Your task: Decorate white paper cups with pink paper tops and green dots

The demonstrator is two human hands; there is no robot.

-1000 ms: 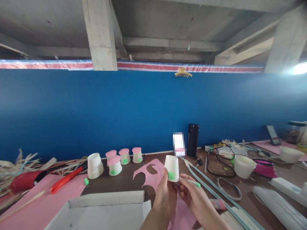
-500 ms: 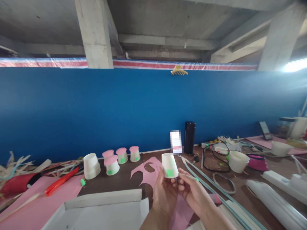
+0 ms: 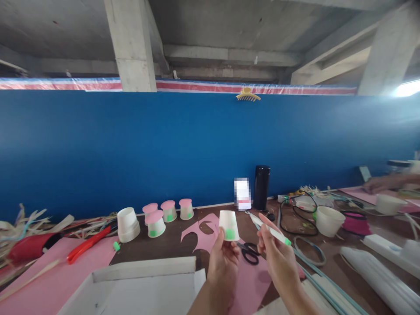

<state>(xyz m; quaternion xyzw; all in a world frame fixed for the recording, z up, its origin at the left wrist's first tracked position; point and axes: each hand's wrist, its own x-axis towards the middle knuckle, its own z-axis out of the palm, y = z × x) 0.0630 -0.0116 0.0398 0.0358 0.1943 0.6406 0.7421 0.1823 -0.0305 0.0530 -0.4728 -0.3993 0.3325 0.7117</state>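
An upside-down white paper cup (image 3: 228, 221) with a green patch on its side is pinched in my left hand (image 3: 223, 258). My right hand (image 3: 277, 256), apart from the cup, has its fingers closed round a white marker (image 3: 274, 232) with a green end pointing right. Between my hands, black-handled scissors (image 3: 251, 253) lie on cut pink paper (image 3: 251, 284). Several short cups (image 3: 155, 225) with pink round tops and green patches stand at left. Next to them is a stack of upturned white cups (image 3: 127, 225).
A white box lid (image 3: 144, 267) lies front left, near red-handled pliers (image 3: 88, 247) and a small green piece (image 3: 116, 246). A black flask (image 3: 261, 188) stands by the blue partition (image 3: 210, 144). Cables, a white cup (image 3: 330, 221) and a power strip (image 3: 387, 251) lie right. Another person's hand (image 3: 382, 181) is far right.
My right hand has moved right, away from the cup, and the marker in it now shows. The scissors have come into view. Another person's hand has appeared at far right.
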